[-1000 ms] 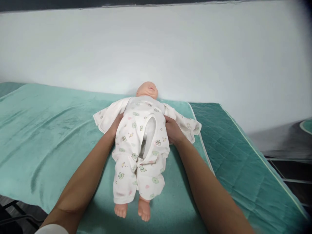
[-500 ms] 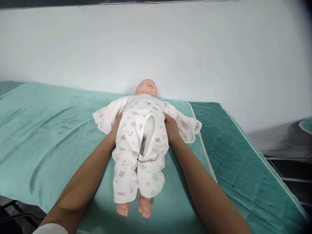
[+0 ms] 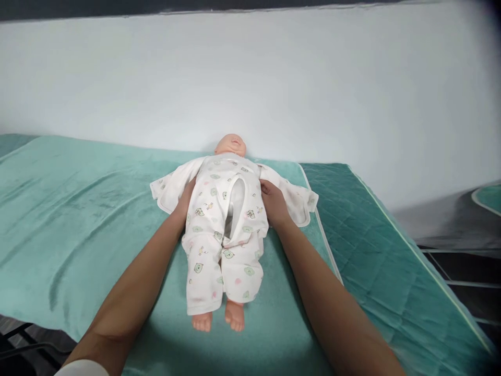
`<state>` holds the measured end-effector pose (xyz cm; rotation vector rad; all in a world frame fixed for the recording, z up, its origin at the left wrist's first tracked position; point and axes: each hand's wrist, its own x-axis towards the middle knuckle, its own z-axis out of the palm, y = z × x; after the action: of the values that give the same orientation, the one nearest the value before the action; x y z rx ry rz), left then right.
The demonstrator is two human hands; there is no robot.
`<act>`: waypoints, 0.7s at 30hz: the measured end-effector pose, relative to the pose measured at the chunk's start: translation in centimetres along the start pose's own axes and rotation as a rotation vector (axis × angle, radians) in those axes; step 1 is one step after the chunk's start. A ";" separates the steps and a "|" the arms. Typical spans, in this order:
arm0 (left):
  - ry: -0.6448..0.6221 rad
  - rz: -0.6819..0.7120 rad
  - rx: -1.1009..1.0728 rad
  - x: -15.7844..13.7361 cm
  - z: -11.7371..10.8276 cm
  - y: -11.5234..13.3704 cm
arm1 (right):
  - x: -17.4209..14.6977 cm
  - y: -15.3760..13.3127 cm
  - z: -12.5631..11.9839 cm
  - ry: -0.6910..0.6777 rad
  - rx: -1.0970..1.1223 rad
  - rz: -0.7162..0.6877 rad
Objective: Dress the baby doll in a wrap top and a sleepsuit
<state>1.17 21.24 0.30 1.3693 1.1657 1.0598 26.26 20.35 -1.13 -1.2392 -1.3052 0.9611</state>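
A baby doll (image 3: 230,145) lies on its back, head toward the wall and bare feet toward me. It wears white printed baby trousers (image 3: 203,250), split open at the crotch with white material showing inside, and a matching baby jacket (image 3: 295,196) whose sleeves spread out to both sides. At the right side of the waist, my right hand (image 3: 274,202) has its fingers curled closed on the trousers' edge. My left hand (image 3: 186,199) presses against the opposite side of the trousers; its fingers are mostly hidden by the cloth and the jacket.
A light green sheet (image 3: 97,209) with creases covers the bed beneath the doll. Along the right lies a darker green quilted pad (image 3: 376,245). A white wall (image 3: 250,78) stands right behind the doll's head. Dark metal bars (image 3: 462,269) show at the lower right.
The doll appears slightly smaller and its feet sit higher in the picture, as the view has shifted a little. Both hands remain at the trousers' sides.
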 end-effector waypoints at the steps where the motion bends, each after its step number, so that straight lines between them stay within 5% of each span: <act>1: 0.033 -0.002 -0.040 -0.2 0.1 0.4 | 0.0 0.1 0.0 -0.027 0.042 -0.003; 5: 0.132 0.001 -0.085 -1.1 0.4 1.5 | -0.3 0.4 -0.2 -0.166 0.054 -0.072; 10: 0.222 0.100 0.138 -2.5 -0.2 0.5 | -3.2 0.2 -0.6 -0.119 -0.354 -0.317; 17: 0.019 0.290 0.491 -8.1 -1.0 -1.2 | -11.0 -0.1 0.2 -0.141 -0.681 -0.388; 21: -0.119 0.414 0.646 -9.3 -1.1 -1.3 | -12.5 -0.7 0.6 -0.198 -0.951 -0.389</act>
<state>-1.43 12.25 -1.02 2.2221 1.2168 0.8899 24.56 8.04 -2.45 -1.4954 -2.1878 0.1423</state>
